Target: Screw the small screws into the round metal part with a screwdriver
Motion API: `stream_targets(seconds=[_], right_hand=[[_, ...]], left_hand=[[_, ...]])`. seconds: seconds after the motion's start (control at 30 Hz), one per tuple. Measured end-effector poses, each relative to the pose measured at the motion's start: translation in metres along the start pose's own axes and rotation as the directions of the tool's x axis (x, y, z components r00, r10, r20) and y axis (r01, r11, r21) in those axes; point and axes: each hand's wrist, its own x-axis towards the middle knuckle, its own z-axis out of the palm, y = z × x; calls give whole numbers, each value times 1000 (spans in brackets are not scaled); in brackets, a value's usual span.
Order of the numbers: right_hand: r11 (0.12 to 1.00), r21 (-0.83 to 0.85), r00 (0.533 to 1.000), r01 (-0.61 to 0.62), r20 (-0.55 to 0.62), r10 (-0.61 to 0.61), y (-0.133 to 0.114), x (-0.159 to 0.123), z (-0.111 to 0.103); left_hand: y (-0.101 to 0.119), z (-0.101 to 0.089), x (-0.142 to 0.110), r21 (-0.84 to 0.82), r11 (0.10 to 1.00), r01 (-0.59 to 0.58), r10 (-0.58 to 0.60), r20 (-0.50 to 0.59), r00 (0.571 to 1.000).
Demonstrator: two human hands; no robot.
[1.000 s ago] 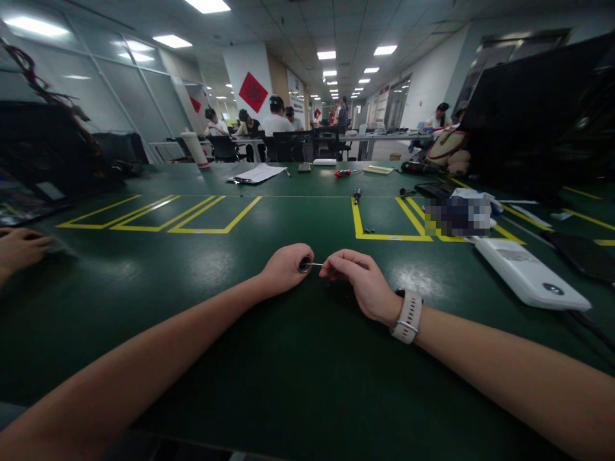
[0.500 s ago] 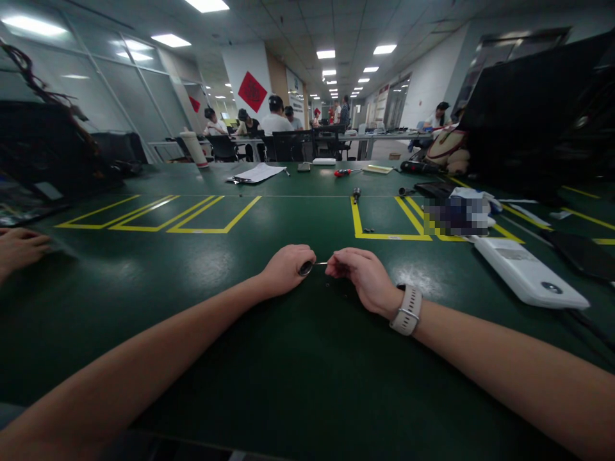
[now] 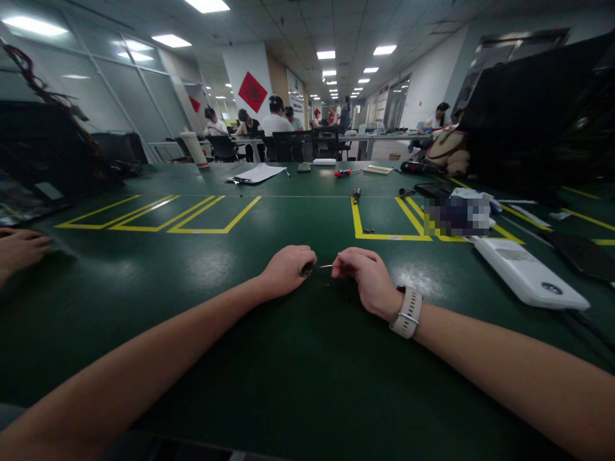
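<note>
My left hand (image 3: 287,270) rests on the green table (image 3: 298,358), fingers curled round a small dark round part (image 3: 306,269). My right hand (image 3: 364,280), with a pale watch (image 3: 408,312) on its wrist, pinches a thin metal tool (image 3: 327,266) whose tip points into that part. Both hands sit close together at the table's middle. A few tiny dark bits lie on the table just below the tool; I cannot make out what they are.
Another person's hand (image 3: 19,248) lies at the left edge. A white flat device (image 3: 526,275) lies to the right, a dark monitor (image 3: 533,109) behind it. Yellow taped boxes (image 3: 384,221), a red-handled screwdriver (image 3: 343,172), papers (image 3: 259,173) and a white cup (image 3: 196,148) lie farther back. People sit at distant tables.
My left hand has turned the round part downward toward the table. My right hand has shifted slightly right and the tool's visible length has shortened.
</note>
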Motion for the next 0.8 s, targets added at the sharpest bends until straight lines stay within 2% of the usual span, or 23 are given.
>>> stream_targets(seconds=[0.17, 0.27, 0.37, 0.5, 0.6, 0.63, 0.7, 0.8], right_hand=[[1000, -20, 998, 18, -59, -19, 0, 1, -2], [998, -47, 994, 31, -107, -36, 0, 1, -3], [995, -95, 991, 14, -129, -27, 1, 3, -2], [978, -205, 995, -36, -95, 17, -5, 4, -3], [938, -346, 998, -18, 49, 38, -14, -2, -12], [876, -477, 983, 65, 180, 25, -17, -6, -16], [750, -611, 911, 254, 412, 27, -21, -14, -27], [617, -643, 808, 454, 589, 18, -23, -20, -40]], left_hand=[[-1, 1, 0, 10, 1000, 10, -10, -1, 1000], [-3, 3, 0, -16, 998, 54, -54, -16, 998], [-6, 5, 0, -60, 981, 183, -188, -82, 979], [-11, 4, 1, -158, 927, 340, -364, -162, 917], [-17, -1, 1, -233, 892, 386, -431, -183, 884], [-19, -4, 1, -247, 887, 390, -439, -188, 879], [-24, -9, 1, -241, 895, 375, -425, -211, 880], [-28, -18, 2, -206, 921, 330, -377, -260, 889]])
